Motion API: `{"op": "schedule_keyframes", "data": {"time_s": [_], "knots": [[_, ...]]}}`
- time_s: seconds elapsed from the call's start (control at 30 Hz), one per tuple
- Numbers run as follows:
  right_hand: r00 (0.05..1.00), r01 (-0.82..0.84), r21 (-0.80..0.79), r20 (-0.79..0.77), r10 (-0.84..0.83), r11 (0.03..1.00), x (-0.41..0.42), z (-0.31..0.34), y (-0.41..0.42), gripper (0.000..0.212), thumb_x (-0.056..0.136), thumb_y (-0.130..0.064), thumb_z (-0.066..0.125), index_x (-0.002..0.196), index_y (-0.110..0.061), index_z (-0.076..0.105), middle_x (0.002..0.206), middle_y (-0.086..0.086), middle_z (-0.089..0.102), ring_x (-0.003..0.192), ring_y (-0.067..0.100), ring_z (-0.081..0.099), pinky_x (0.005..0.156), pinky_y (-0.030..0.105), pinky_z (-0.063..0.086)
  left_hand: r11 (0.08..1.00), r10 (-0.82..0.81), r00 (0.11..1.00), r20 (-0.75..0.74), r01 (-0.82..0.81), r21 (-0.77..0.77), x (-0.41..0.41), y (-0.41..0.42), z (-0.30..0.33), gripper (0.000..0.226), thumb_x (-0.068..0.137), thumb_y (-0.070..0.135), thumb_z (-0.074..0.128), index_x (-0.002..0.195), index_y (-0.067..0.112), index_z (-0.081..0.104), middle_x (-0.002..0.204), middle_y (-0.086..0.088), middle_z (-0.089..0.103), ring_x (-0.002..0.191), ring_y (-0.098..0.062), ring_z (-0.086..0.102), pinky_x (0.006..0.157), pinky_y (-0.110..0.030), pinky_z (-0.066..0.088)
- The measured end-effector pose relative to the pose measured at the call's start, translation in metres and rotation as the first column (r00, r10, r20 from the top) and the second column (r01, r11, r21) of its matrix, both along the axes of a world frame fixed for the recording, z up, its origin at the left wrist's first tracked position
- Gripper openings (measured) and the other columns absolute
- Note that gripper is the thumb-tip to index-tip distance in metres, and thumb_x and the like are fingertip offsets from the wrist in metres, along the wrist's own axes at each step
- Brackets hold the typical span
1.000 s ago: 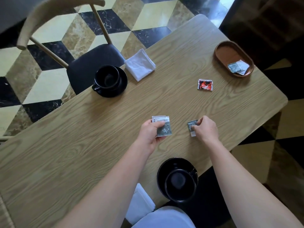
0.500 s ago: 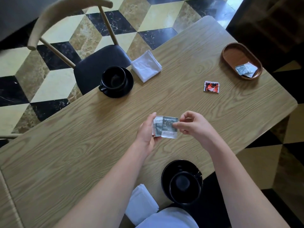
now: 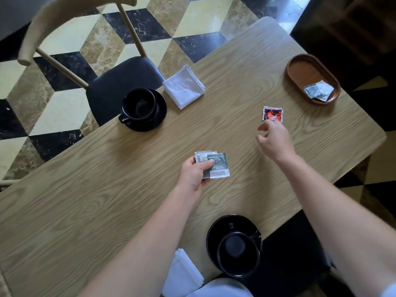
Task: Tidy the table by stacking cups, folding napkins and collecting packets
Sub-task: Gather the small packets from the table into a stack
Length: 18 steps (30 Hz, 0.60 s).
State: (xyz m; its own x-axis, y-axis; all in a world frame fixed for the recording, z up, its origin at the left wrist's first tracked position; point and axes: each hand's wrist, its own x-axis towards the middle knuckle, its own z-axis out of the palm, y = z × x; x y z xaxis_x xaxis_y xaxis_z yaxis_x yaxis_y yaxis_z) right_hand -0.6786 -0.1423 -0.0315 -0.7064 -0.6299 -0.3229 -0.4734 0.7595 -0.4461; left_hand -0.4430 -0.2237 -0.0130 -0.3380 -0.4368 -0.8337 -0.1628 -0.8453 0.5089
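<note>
Presently, far to the left of the left hand, a wooden chair (image 3: 120, 82) with a dark seat stands at the table (image 3: 85, 200) edge. Beyond and left of that hand, a black cup (image 3: 139, 103) sits on a black saucer (image 3: 159, 112), with a folded white napkin (image 3: 184, 90) just beside it on the right.

The left hand (image 3: 194, 175) holds two grey packets (image 3: 216, 166), overlapped, pinched between thumb and curled fingers near the table surface. Behind this hand, at the near edge, a second white napkin (image 3: 184, 273) lies partly off view, and a second black cup (image 3: 237, 254) rests on its saucer (image 3: 231, 226).

The right hand (image 3: 274, 140) is empty, fingers loosely spread and slightly curled, apart from the left hand. Its fingertips are just at the near edge of a red packet (image 3: 273, 113) lying flat on the table; contact cannot be confirmed.

Beyond and right of the right hand, an oval brown tray (image 3: 304, 69) holds further grey packets (image 3: 318, 92) at its near end.
</note>
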Motion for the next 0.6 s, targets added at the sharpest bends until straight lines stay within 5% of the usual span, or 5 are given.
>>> {"op": "schedule_keyframes", "data": {"time_s": [0.13,0.33,0.5,0.6], "knots": [[0.952,-0.230,0.154,-0.168,0.255,0.961,-0.054,-0.008,-0.021,0.025,0.086,-0.014,0.069,0.111,-0.015,0.066,0.117,0.013,0.055,0.109,0.038,0.057,0.083,0.039,0.050,1.000,0.015,1.000,0.010,-0.015,0.007,0.001,-0.001,-0.006,0.022,0.084,-0.004,0.069,0.101,0.010,0.066,0.091,-0.009,0.075,0.080,-0.023,0.072,0.081,-0.041,0.058],[0.969,-0.140,0.326,-0.148,0.197,0.935,-0.089,-0.014,-0.045,0.042,0.089,-0.024,0.069,0.126,-0.013,0.055,0.123,0.017,0.052,0.109,0.040,0.060,0.089,0.046,0.051,0.998,0.051,0.999,-0.002,-0.051,0.043,0.003,-0.005,-0.006,0.021,0.085,-0.005,0.066,0.101,0.009,0.068,0.086,-0.006,0.078,0.073,-0.018,0.074,0.062,-0.030,0.058],[0.986,-0.081,0.390,-0.103,0.130,0.917,-0.079,-0.009,-0.046,0.032,0.091,-0.035,0.064,0.099,-0.004,0.069,0.102,0.018,0.068,0.095,0.037,0.065,0.071,0.035,0.049,0.998,0.056,0.998,0.015,-0.057,0.040,0.004,-0.007,-0.002,0.024,0.085,-0.004,0.067,0.105,0.008,0.067,0.091,-0.008,0.076,0.078,-0.021,0.073,0.064,-0.031,0.057],[0.994,-0.059,0.283,0.100,0.031,0.957,-0.052,0.006,-0.045,0.025,0.082,-0.030,0.072,0.080,-0.005,0.072,0.082,0.011,0.074,0.080,0.027,0.069,0.061,0.030,0.046,0.996,0.072,0.997,0.027,-0.073,0.041,0.004,-0.007,0.001,0.024,0.085,-0.003,0.067,0.105,0.009,0.067,0.090,-0.007,0.076,0.078,-0.020,0.073,0.064,-0.031,0.057]]}}
